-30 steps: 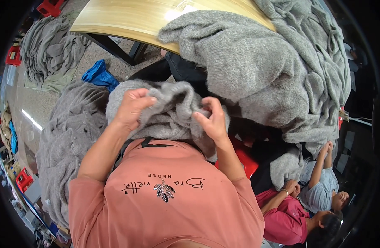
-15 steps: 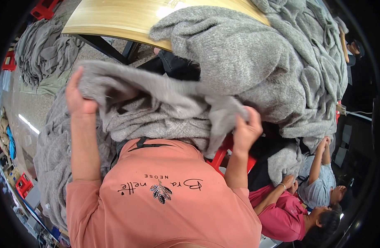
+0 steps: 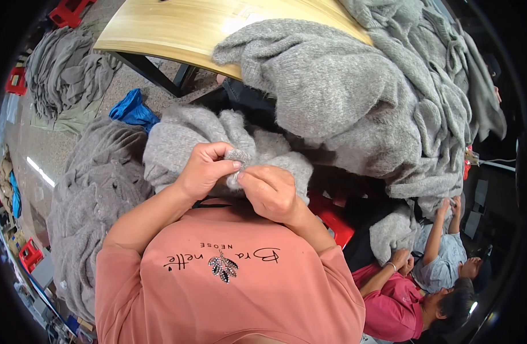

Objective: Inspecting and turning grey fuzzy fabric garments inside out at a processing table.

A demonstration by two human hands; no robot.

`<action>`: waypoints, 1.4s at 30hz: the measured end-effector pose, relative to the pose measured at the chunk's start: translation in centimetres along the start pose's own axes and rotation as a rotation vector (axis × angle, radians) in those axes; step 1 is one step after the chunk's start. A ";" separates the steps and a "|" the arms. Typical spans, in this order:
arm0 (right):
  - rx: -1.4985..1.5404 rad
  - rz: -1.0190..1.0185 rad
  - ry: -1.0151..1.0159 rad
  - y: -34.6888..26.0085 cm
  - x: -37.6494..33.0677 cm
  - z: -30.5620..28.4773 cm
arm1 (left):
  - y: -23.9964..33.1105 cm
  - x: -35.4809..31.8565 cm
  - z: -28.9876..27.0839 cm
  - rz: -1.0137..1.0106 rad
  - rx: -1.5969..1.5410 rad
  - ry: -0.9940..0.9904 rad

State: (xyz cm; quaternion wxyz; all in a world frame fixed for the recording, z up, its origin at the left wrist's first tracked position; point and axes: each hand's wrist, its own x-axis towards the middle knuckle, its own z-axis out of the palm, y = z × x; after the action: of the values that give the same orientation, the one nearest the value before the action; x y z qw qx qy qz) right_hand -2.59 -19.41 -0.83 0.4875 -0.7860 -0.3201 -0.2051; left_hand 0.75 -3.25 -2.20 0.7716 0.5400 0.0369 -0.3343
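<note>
The left hand (image 3: 205,174) pinches an edge of the grey knit garment (image 3: 180,136) between thumb and fingers. The right hand (image 3: 273,194) has its fingers drawn together beside that edge, their exact grip hidden. The rest bunches beyond both hands.

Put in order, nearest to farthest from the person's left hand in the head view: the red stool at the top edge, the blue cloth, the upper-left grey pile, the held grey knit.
1. Grey knit: in the left hand.
2. Blue cloth: up and left.
3. Grey pile: upper left, past the blue cloth.
4. Red stool: top edge, past the pile.
</note>
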 end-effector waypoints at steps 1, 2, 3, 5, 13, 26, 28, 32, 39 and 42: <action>-0.087 -0.028 0.039 0.3 -0.1 0.3 | -0.1 -0.2 0.2 -0.003 -0.024 0.030; -0.175 -0.055 0.079 0.5 -0.1 0.6 | 0.0 -0.3 0.0 -0.002 -0.024 0.039; -0.225 -0.053 0.067 0.6 -0.1 0.9 | 0.1 -0.4 -0.3 -0.041 -0.040 0.040; -0.226 -0.043 0.062 0.9 -0.2 1.2 | 0.1 -0.6 -0.6 -0.081 -0.058 0.045; -0.248 0.027 -0.002 1.6 0.0 1.7 | -0.8 -0.7 -0.9 0.081 -0.050 0.113; 0.556 0.791 -0.371 4.4 0.1 1.0 | -1.6 -1.7 -1.0 0.225 0.350 0.198; 0.676 0.981 -0.326 4.5 -0.1 1.2 | -1.6 -1.5 -1.0 0.370 0.490 0.170; 0.749 1.018 -0.337 4.3 -0.4 0.8 | -2.1 -1.3 -1.4 0.362 0.543 0.184; -0.276 0.374 -0.343 2.2 -1.1 3.0 | -2.7 -0.9 -1.9 0.333 0.541 0.281; -0.296 0.315 -0.246 2.6 -2.3 4.0 | -2.8 -0.8 -2.0 0.286 0.511 0.315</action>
State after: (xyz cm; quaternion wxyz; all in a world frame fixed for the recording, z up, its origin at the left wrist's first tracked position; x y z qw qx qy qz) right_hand -2.32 -17.34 -5.70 0.3504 -0.9081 -0.2170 -0.0742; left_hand -0.86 -1.72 -4.94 0.6350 0.7608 -0.0053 -0.1334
